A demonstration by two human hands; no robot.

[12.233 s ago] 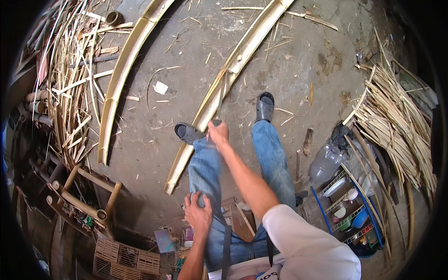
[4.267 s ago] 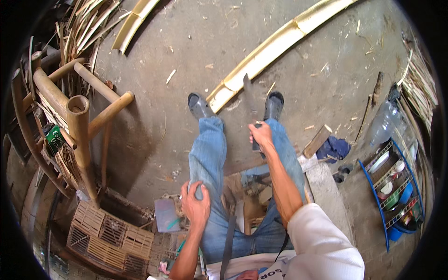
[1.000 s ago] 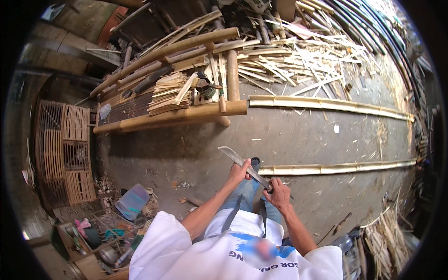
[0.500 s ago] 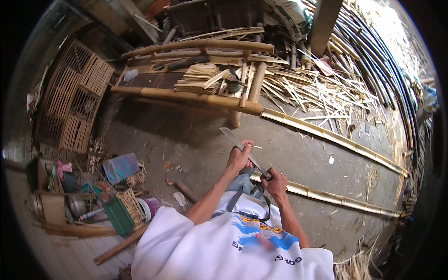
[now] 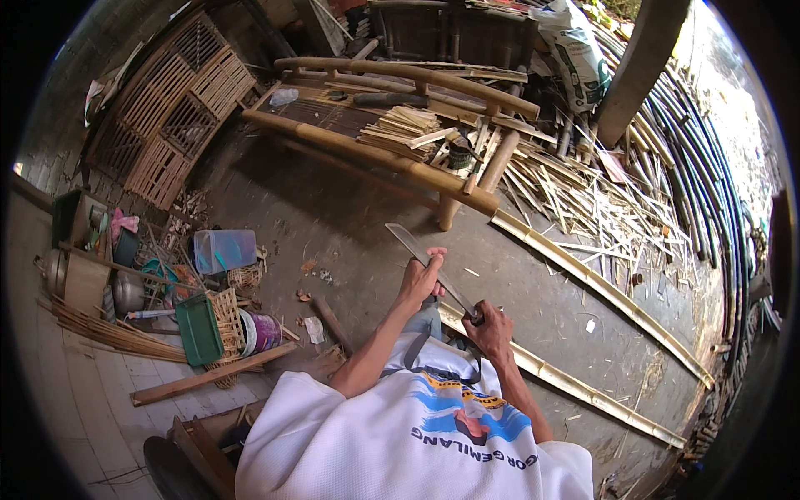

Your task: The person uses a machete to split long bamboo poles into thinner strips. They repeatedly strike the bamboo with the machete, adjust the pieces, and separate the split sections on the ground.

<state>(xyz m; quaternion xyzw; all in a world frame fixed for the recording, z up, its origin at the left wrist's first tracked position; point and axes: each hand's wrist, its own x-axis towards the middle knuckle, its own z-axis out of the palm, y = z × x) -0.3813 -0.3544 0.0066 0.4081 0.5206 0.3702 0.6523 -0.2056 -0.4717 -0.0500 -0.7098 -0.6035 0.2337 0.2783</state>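
A long machete [image 5: 405,239] with a grey blade slants across in front of my body, its tip pointing up and to the left. My right hand [image 5: 492,329] is wrapped round its handle end, which the fingers mostly hide. Midway along the blade, my left hand [image 5: 422,279] grips it, with fingertips showing past the far edge. Just beyond and beside my right hand, a split bamboo pole [image 5: 575,385] runs off to the right along the floor. A second split bamboo pole [image 5: 604,296] lies farther out, its hollow face up.
Ahead stands a bamboo bench [image 5: 367,156] bearing a stack of bamboo slats [image 5: 400,129]. Loose strips [image 5: 575,196] are strewn right of it. At left are a slatted crate [image 5: 171,117], a clear plastic box [image 5: 225,250], a green basin [image 5: 198,329] and a purple bucket [image 5: 265,332].
The view has turned, so the bench has shifted right and the split poles slope more steeply. Both hands keep the same hold on the machete and have hardly moved.
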